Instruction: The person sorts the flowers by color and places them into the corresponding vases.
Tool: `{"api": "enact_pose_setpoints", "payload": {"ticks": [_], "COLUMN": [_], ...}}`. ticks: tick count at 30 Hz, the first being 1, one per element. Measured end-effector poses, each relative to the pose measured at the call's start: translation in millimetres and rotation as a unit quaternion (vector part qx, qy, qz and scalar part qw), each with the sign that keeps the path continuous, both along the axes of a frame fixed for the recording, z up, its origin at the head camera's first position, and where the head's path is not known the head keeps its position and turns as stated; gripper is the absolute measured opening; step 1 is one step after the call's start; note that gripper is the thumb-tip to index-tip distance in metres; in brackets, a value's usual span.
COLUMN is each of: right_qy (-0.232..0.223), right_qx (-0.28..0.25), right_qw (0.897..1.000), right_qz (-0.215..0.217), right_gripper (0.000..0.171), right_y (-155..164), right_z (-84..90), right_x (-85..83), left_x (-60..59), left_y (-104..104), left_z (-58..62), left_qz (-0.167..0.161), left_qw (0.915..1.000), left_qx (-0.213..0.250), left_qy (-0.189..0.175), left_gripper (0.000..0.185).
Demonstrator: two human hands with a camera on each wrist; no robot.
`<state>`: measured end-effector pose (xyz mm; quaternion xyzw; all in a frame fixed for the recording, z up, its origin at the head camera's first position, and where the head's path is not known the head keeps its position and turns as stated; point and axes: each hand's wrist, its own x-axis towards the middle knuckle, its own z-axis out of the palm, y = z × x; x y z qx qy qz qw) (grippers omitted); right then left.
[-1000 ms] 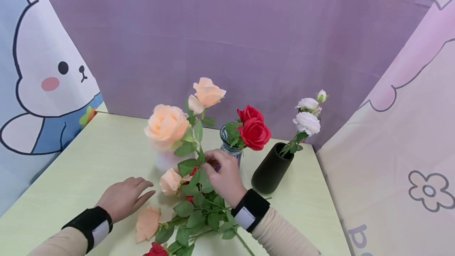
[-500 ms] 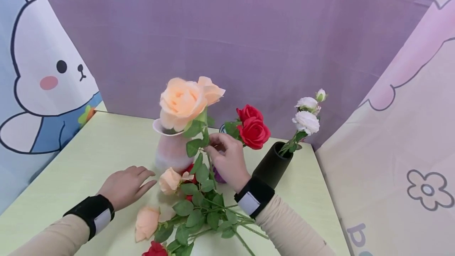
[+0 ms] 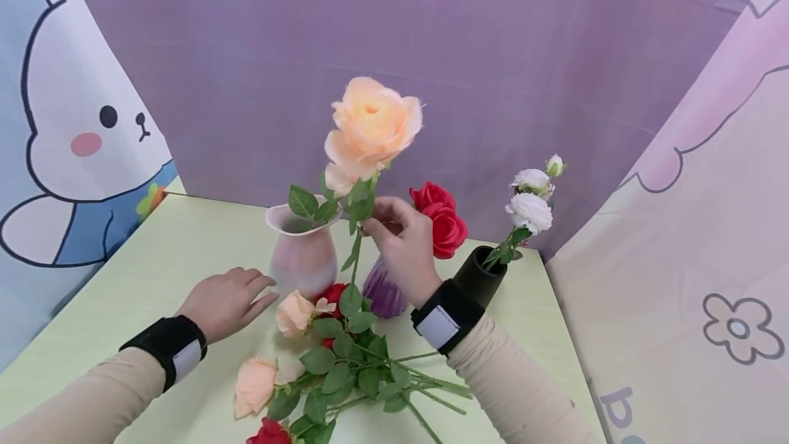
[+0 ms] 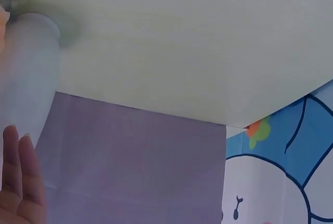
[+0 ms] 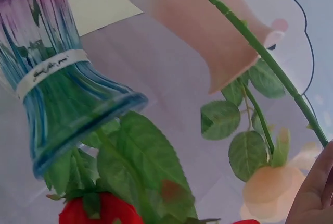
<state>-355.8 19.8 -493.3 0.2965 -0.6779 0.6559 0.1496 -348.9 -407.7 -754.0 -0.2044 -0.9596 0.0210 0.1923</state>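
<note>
My right hand (image 3: 403, 245) pinches the green stem (image 5: 250, 41) of a peach rose below its leaves. The bloom (image 3: 377, 122) stands upright, high above the table. To its left is a pink-and-white vase (image 3: 302, 259) with a flared rim; another peach rose (image 5: 273, 193) leans out of it, mostly covered by the held bloom in the head view. The held stem crosses in front of this vase in the right wrist view. My left hand (image 3: 224, 303) is over the table, left of the vase, fingers loosely extended and holding nothing.
A purple-and-blue glass vase (image 5: 57, 78) holds red roses (image 3: 444, 225). Right of it, a tilted-looking black vase (image 3: 481, 276) carries white flowers (image 3: 531, 212). Loose peach roses (image 3: 255, 386), red roses (image 3: 270, 432) and leafy stems (image 3: 370, 379) lie in front. A purple cloth (image 3: 401, 33) stands behind.
My right hand has lifted the peach rose upward and slightly right, away from the pile and past the pink-and-white vase. The left hand has shifted slightly up and right.
</note>
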Motion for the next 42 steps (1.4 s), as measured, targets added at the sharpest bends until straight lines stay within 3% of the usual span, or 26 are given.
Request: {"api": "enact_pose_setpoints", "payload": {"ticks": [4, 11, 18, 27, 32, 42], "right_qy": [0.002, 0.032, 0.016, 0.055, 0.073, 0.021], "right_qx": [-0.026, -0.079, -0.141, -0.198, -0.209, -0.116], "right_qw": [1.0, 0.996, 0.989, 0.979, 0.975, 0.993], "right_qz": [0.006, 0.013, 0.031, 0.01, 0.009, -0.023], "right_gripper": [0.024, 0.025, 0.025, 0.022, 0.022, 0.026], "right_y": [2, 6, 8, 12, 13, -8], "right_z": [17.7, 44.1, 61.2, 86.9, 84.2, 39.7], "right_x": [-0.2, -5.8, -9.0, -11.3, -14.4, -31.5], "left_x": [-10.2, -20.7, -31.9, -37.4, -37.8, -37.6], "left_y": [-1, 5, 12, 22, 25, 28], "left_z": [-2.0, 13.2, 27.3, 34.9, 28.8, 8.1], "left_qz": [-0.006, -0.01, -0.013, -0.014, -0.012, -0.022], "left_qw": [0.9999, 0.9998, 0.9997, 0.9996, 0.9997, 0.9997], "left_qx": [-0.008, -0.015, -0.02, -0.022, -0.021, -0.01], "left_qy": [-0.005, -0.006, 0.007, 0.013, 0.007, 0.007], "left_gripper": [0.048, 0.05, 0.053, 0.055, 0.053, 0.051]}}
